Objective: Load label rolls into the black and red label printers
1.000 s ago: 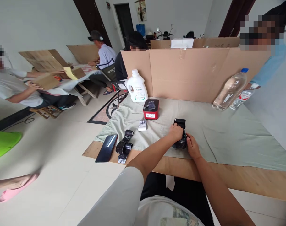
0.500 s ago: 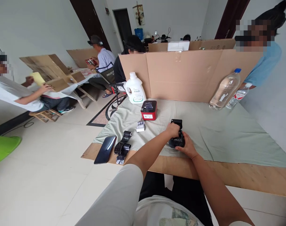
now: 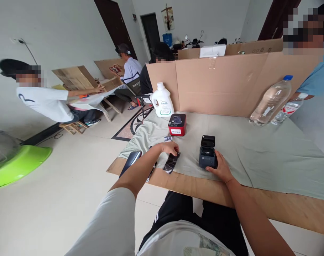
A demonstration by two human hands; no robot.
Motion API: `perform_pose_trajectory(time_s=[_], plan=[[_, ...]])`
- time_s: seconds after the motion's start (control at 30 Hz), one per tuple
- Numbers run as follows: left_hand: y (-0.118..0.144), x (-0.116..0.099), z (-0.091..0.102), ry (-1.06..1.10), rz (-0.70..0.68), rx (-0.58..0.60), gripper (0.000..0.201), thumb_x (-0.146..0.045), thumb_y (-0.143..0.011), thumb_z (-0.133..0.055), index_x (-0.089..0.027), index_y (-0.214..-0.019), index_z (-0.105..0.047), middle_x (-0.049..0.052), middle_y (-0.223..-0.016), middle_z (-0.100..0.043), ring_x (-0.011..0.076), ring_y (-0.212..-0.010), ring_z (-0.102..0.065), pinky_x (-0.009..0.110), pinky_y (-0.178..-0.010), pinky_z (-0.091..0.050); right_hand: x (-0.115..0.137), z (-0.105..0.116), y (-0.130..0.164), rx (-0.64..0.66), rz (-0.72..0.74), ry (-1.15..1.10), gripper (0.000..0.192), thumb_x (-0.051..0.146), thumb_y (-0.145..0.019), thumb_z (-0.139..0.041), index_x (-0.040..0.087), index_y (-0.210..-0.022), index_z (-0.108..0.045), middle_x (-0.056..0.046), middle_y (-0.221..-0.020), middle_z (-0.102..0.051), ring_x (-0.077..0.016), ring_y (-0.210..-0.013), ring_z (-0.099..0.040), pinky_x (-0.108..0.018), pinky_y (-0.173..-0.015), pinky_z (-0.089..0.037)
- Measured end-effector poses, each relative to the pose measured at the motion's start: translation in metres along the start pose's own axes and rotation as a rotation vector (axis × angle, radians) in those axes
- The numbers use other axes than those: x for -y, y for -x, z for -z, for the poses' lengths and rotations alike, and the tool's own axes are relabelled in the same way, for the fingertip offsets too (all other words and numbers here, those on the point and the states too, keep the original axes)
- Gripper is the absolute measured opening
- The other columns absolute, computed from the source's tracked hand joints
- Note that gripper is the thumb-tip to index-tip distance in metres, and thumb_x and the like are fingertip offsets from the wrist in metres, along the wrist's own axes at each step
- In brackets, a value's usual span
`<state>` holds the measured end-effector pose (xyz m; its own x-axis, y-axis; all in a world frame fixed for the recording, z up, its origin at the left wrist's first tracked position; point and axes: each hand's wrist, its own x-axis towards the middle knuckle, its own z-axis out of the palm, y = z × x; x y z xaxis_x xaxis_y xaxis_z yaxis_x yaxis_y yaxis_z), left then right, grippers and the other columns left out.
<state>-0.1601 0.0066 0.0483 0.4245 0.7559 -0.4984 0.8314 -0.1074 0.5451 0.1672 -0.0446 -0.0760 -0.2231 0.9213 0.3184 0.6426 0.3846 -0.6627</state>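
Observation:
A small black label printer (image 3: 207, 160) with its lid raised stands on the cloth. My right hand (image 3: 223, 168) holds its right side and front edge. To the left, my left hand (image 3: 170, 147) pinches a dark, glossy label strip (image 3: 172, 163) that hangs toward the table's front edge. Beyond that hand lies a small printed paper piece (image 3: 167, 139), partly covered. Past it sits a red and black box-shaped device (image 3: 177, 125). A dark phone (image 3: 130, 160) lies partly behind my left forearm, which also hides most of the other dark strips.
A white jug (image 3: 163, 101) stands at the back left of the cloth. Cardboard (image 3: 212, 85) walls off the table's far side. At the back right lean a large clear bottle (image 3: 271, 101) and a smaller one (image 3: 288, 110). Several people are around, one close by at right.
My left hand has moved from the label printer to the left and now holds a dark strip. The printer's raised lid and body show more fully. My right hand stays on it.

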Motion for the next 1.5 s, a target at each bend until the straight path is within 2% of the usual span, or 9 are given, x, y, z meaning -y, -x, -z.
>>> perform_pose_trajectory(time_s=[0.17,0.27,0.37,0.5,0.83,0.97,1.13,1.23,1.5], plan=[[0.022,0.040,-0.003,-0.247,0.154,-0.208,0.036,-0.016,-0.055,-0.064,-0.018,-0.091,-0.068,0.004,-0.097,-0.068,0.0207,-0.088,-0.061,0.022,-0.068,-0.043,-0.003,-0.002,0.000,-0.016,0.039,0.022,0.101,0.070,-0.065,-0.062,0.019,-0.144,-0.024,-0.018,-0.142,-0.039,-0.0378,-0.130,-0.038,-0.058,-0.104,-0.033],[0.024,0.049,-0.006,-0.225,0.157,-0.218,0.036,-0.017,-0.055,-0.067,-0.020,-0.091,-0.068,0.001,-0.094,-0.068,0.0207,-0.088,-0.062,0.022,-0.070,-0.043,-0.004,-0.002,0.000,-0.018,0.052,0.019,0.099,0.068,-0.067,-0.062,0.019,-0.144,-0.024,-0.018,-0.142,-0.038,-0.0376,-0.130,-0.038,-0.057,-0.103,-0.034],[0.022,0.050,-0.002,-0.182,0.175,-0.225,0.028,-0.026,-0.058,-0.072,-0.020,-0.085,-0.066,0.001,-0.088,-0.068,0.0195,-0.084,-0.061,0.022,-0.069,-0.044,-0.004,-0.002,0.001,-0.029,0.058,0.011,0.097,0.067,-0.068,-0.062,0.021,-0.144,-0.024,-0.016,-0.142,-0.039,-0.0374,-0.129,-0.039,-0.058,-0.103,-0.035],[0.009,0.044,0.002,-0.237,0.239,-0.398,0.022,-0.031,-0.076,-0.061,-0.017,-0.093,-0.064,0.006,-0.097,-0.066,0.0201,-0.089,-0.060,0.026,-0.076,-0.045,-0.004,-0.002,0.001,-0.030,0.050,0.010,0.095,0.068,-0.068,-0.061,0.021,-0.144,-0.026,-0.016,-0.142,-0.040,-0.0371,-0.129,-0.039,-0.057,-0.103,-0.035],[-0.015,0.042,-0.009,-0.260,0.288,-0.519,0.033,-0.018,-0.076,-0.060,-0.016,-0.109,-0.057,0.012,-0.123,-0.054,0.0287,-0.120,-0.045,0.038,-0.099,-0.037,-0.001,-0.001,0.000,-0.053,0.058,-0.001,0.091,0.067,-0.072,-0.059,0.020,-0.143,-0.028,-0.016,-0.140,-0.042,-0.0348,-0.128,-0.041,-0.055,-0.103,-0.035],[-0.007,0.019,-0.002,-0.073,0.147,-0.406,0.033,-0.022,-0.085,-0.051,-0.014,-0.117,-0.054,0.010,-0.111,-0.062,0.0202,-0.101,-0.058,0.031,-0.087,-0.046,0.000,-0.003,0.002,-0.076,0.076,-0.010,0.088,0.067,-0.073,-0.056,0.020,-0.143,-0.029,-0.016,-0.139,-0.043,-0.0347,-0.127,-0.042,-0.056,-0.103,-0.036],[0.006,-0.041,-0.005,0.533,-0.159,0.021,0.039,-0.030,-0.084,-0.055,-0.015,-0.120,-0.055,0.008,-0.103,-0.063,0.0162,-0.085,-0.060,0.028,-0.075,-0.049,0.013,0.006,0.007,-0.208,0.142,0.006,0.082,0.067,-0.075,-0.053,0.021,-0.140,-0.033,-0.015,-0.140,-0.041,-0.0348,-0.128,-0.039,-0.057,-0.104,-0.032],[-0.003,-0.074,-0.015,0.595,-0.207,0.149,0.042,-0.035,-0.079,-0.063,-0.017,-0.117,-0.057,0.007,-0.101,-0.063,0.0146,-0.080,-0.059,0.026,-0.069,-0.048,0.023,0.014,0.011,-0.238,0.219,-0.045,0.076,0.065,-0.077,-0.052,0.022,-0.137,-0.038,-0.013,-0.133,-0.049,-0.0332,-0.124,-0.043,-0.055,-0.103,-0.034],[-0.065,-0.120,-0.041,0.126,-0.339,-0.114,0.027,-0.029,-0.081,-0.060,-0.016,-0.105,-0.057,0.003,-0.092,-0.064,0.0140,-0.083,-0.058,0.025,-0.074,-0.045,0.038,0.019,0.018,-0.278,0.307,-0.090,0.043,0.035,-0.086,-0.048,0.021,-0.126,-0.050,-0.010,-0.106,-0.064,-0.0247,-0.100,-0.057,-0.045,-0.089,-0.047]])
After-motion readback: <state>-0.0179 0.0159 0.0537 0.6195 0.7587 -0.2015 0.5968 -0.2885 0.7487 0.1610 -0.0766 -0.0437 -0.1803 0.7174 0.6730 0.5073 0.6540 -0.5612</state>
